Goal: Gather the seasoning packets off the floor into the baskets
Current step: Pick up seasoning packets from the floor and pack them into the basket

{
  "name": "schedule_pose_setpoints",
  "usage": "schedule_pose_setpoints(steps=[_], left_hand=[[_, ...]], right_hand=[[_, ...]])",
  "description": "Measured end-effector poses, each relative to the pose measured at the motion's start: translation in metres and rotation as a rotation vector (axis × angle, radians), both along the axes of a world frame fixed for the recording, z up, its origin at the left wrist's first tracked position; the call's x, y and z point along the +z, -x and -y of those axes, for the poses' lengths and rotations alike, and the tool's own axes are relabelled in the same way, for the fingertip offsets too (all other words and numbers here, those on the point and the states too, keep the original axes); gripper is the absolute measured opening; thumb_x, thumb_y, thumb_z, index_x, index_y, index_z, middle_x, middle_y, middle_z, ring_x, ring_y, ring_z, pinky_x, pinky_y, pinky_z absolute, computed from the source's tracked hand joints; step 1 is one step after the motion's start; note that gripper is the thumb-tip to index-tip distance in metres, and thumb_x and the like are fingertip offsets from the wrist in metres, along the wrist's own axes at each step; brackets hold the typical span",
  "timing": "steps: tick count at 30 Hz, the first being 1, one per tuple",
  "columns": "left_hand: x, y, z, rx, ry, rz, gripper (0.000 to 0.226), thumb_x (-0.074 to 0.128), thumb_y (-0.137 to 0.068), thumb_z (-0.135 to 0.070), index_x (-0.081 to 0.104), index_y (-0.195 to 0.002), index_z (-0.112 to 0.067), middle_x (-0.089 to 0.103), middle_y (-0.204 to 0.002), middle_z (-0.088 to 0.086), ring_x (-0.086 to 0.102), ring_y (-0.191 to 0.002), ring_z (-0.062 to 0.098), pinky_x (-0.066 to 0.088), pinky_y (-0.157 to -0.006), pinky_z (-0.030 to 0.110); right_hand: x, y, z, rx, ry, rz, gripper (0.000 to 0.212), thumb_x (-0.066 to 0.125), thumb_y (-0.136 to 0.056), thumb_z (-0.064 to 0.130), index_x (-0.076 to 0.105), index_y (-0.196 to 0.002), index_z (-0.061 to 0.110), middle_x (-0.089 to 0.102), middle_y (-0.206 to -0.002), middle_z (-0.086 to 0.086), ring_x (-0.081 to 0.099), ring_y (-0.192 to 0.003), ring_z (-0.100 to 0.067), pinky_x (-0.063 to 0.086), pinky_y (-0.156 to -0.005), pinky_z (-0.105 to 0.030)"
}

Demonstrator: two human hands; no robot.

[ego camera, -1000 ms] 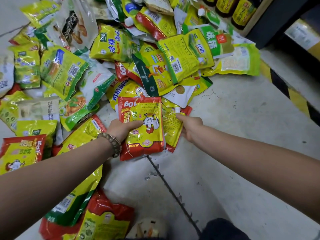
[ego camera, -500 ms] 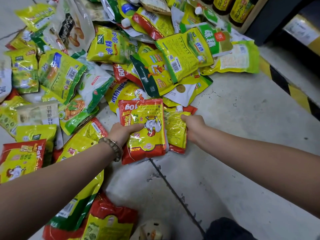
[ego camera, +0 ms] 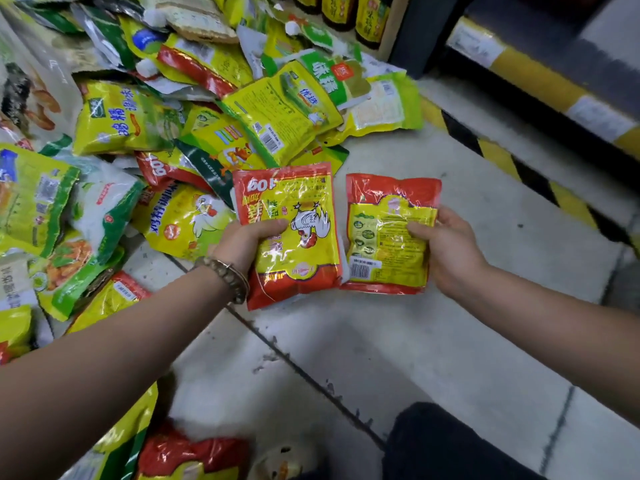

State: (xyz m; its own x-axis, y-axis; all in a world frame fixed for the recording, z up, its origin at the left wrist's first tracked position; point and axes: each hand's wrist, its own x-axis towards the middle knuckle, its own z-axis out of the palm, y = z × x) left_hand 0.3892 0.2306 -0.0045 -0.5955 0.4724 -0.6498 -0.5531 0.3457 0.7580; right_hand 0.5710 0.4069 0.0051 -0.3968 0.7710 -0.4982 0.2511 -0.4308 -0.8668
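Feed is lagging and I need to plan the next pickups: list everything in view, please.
chicken packet: one, red and yellow, in left grip
barcode-side packet: one, red and yellow, in right grip
loose packets: many, mostly yellow and green, heaped on floor, left and top
bottles: several, dark with yellow labels, top centre
hazard stripe: one, yellow and black, floor at right
floor: one, grey, underneath
bracelet: one, brown beads, left wrist
trouser leg: one, dark, bottom
left grip: one, bare, centre
right grip: one, bare, right of centre
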Motion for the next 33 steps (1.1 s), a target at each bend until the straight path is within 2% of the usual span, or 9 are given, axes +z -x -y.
schedule_pose_setpoints(steps=[2, 6, 8, 12, 18, 22, 25, 30, 33], left_hand=[[0.006, -0.007, -0.019, -0.017, -0.033, -0.03, 0.053, 0.083, -0.05, -0.02, 0.067, -0.1, -0.008, 0.073, -0.085, 0.01, 0.07, -0.073, 0.029, 0.056, -0.076, 0.046], [0.027, -0.023, -0.057, -0.143, -0.127, -0.154, 0.031, 0.081, -0.059, -0.014, 0.068, -0.088, -0.016, 0.073, -0.091, 0.008, 0.07, -0.082, 0.03, 0.055, -0.08, 0.046], [0.037, -0.032, -0.071, -0.184, -0.155, -0.213, 0.029, 0.08, -0.063, -0.01, 0.068, -0.088, -0.018, 0.073, -0.094, 0.008, 0.069, -0.085, 0.029, 0.054, -0.083, 0.046], [0.06, -0.055, -0.097, -0.188, -0.244, -0.259, 0.02, 0.075, -0.071, -0.003, 0.068, -0.084, -0.018, 0.073, -0.076, -0.005, 0.07, -0.072, 0.02, 0.055, -0.075, 0.04], [0.116, -0.103, -0.123, -0.209, -0.344, -0.278, 0.021, 0.083, -0.062, -0.013, 0.071, -0.079, -0.017, 0.074, -0.079, 0.002, 0.071, -0.075, 0.026, 0.055, -0.079, 0.05], [0.168, -0.138, -0.135, -0.278, -0.448, -0.32, 0.029, 0.084, -0.056, -0.026, 0.074, -0.082, -0.019, 0.074, -0.083, 0.005, 0.071, -0.077, 0.029, 0.054, -0.079, 0.055], [0.219, -0.175, -0.151, -0.343, -0.619, -0.281, 0.029, 0.082, -0.053, -0.018, 0.076, -0.08, -0.025, 0.075, -0.085, 0.004, 0.072, -0.078, 0.028, 0.055, -0.077, 0.053], [0.299, -0.262, -0.199, -0.482, -0.818, -0.162, 0.009, 0.07, -0.076, -0.015, 0.069, -0.083, -0.009, 0.073, -0.071, 0.004, 0.069, -0.056, 0.017, 0.057, -0.05, 0.038], [0.331, -0.325, -0.242, -0.605, -0.838, -0.1, 0.016, 0.074, -0.076, -0.019, 0.069, -0.085, -0.008, 0.073, -0.075, 0.008, 0.069, -0.058, 0.019, 0.059, -0.057, 0.042]], right_hand=[[0.016, -0.018, -0.011, -0.055, -0.057, -0.021, 0.029, 0.051, -0.087, -0.011, 0.061, -0.092, 0.016, 0.069, -0.08, -0.001, 0.068, -0.069, -0.015, 0.058, -0.068, -0.036], [0.042, -0.058, -0.034, -0.18, -0.144, -0.017, 0.023, 0.054, -0.089, -0.003, 0.061, -0.109, 0.007, 0.07, -0.095, -0.01, 0.069, -0.083, -0.026, 0.057, -0.076, -0.047], [0.059, -0.076, -0.046, -0.236, -0.22, -0.016, 0.022, 0.055, -0.089, -0.002, 0.063, -0.101, 0.014, 0.072, -0.085, -0.001, 0.07, -0.076, -0.019, 0.057, -0.073, -0.043], [0.095, -0.105, -0.051, -0.315, -0.368, -0.036, 0.023, 0.054, -0.089, -0.002, 0.062, -0.09, 0.02, 0.07, -0.078, 0.006, 0.067, -0.072, -0.012, 0.057, -0.078, -0.04], [0.158, -0.14, -0.038, -0.419, -0.516, -0.074, 0.028, 0.052, -0.089, -0.005, 0.064, -0.093, 0.02, 0.071, -0.084, 0.004, 0.067, -0.081, -0.017, 0.056, -0.083, -0.045], [0.216, -0.175, -0.038, -0.447, -0.565, -0.077, 0.024, 0.053, -0.091, -0.002, 0.064, -0.095, 0.018, 0.073, -0.085, -0.002, 0.07, -0.081, -0.022, 0.058, -0.076, -0.049], [0.27, -0.216, -0.038, -0.444, -0.649, -0.097, 0.024, 0.053, -0.089, -0.003, 0.065, -0.09, 0.017, 0.073, -0.077, 0.001, 0.07, -0.07, -0.016, 0.06, -0.065, -0.04], [0.359, -0.319, -0.051, -0.595, -0.885, -0.056, 0.024, 0.053, -0.087, -0.005, 0.061, -0.099, 0.014, 0.07, -0.074, 0.002, 0.068, -0.061, -0.01, 0.057, -0.053, -0.028], [0.395, -0.398, -0.075, -0.753, -0.979, 0.027, 0.031, 0.057, -0.086, -0.004, 0.06, -0.11, 0.014, 0.07, -0.079, 0.003, 0.067, -0.062, -0.01, 0.058, -0.056, -0.031]])
